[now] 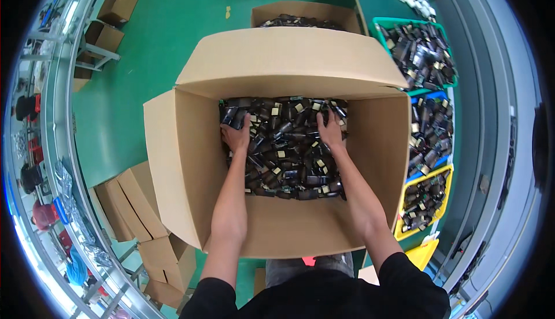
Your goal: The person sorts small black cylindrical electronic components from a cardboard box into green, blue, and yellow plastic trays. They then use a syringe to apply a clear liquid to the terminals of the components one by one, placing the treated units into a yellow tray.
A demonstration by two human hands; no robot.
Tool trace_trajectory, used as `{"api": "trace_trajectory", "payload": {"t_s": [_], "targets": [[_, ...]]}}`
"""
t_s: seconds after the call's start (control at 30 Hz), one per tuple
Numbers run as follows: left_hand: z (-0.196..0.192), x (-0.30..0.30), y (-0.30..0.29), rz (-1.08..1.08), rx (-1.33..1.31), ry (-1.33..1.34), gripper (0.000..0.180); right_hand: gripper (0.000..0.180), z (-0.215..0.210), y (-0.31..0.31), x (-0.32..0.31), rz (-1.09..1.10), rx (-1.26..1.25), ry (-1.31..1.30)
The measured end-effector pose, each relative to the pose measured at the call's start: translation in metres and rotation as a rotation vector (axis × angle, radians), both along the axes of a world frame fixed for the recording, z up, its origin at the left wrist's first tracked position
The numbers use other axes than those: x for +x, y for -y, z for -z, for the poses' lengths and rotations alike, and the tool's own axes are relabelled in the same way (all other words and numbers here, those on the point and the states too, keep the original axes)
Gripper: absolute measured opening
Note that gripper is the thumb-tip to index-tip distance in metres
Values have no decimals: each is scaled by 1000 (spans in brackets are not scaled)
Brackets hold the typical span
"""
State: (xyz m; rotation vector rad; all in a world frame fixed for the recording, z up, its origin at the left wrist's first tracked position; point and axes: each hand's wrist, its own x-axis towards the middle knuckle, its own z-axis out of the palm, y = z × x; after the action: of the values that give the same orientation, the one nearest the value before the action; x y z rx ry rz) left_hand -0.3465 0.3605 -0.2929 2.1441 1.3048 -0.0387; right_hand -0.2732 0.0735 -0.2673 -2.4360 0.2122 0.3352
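A large open cardboard box (pixel 185 163) stands in front of me, its bottom covered with several small dark parts (pixel 286 157) with pale tags. Both my arms reach down into it. My left hand (pixel 236 136) rests on the pile at its far left, fingers curled into the parts. Over at the far right of the pile, my right hand (pixel 330 129) lies with fingers spread and dug into the parts. Whether either hand grips anything is hidden by the pile.
Behind the big box sits a second cardboard box (pixel 306 14) with similar parts. At the right, a green crate (pixel 381 23), a blue crate (pixel 430 95) and a yellow crate (pixel 444 171) hold more parts. Folded cardboard boxes (pixel 139 203) stand at the left on the green floor.
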Motion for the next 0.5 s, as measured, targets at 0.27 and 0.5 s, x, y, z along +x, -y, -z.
{"api": "trace_trajectory", "payload": {"t_s": [0.27, 0.5], "targets": [[-12, -2, 12, 90, -288, -70, 95, 78, 33, -64, 27, 7, -30, -295], [-22, 1, -23, -86, -958, 43, 92, 65, 38, -64, 26, -29, 341, -332]]}}
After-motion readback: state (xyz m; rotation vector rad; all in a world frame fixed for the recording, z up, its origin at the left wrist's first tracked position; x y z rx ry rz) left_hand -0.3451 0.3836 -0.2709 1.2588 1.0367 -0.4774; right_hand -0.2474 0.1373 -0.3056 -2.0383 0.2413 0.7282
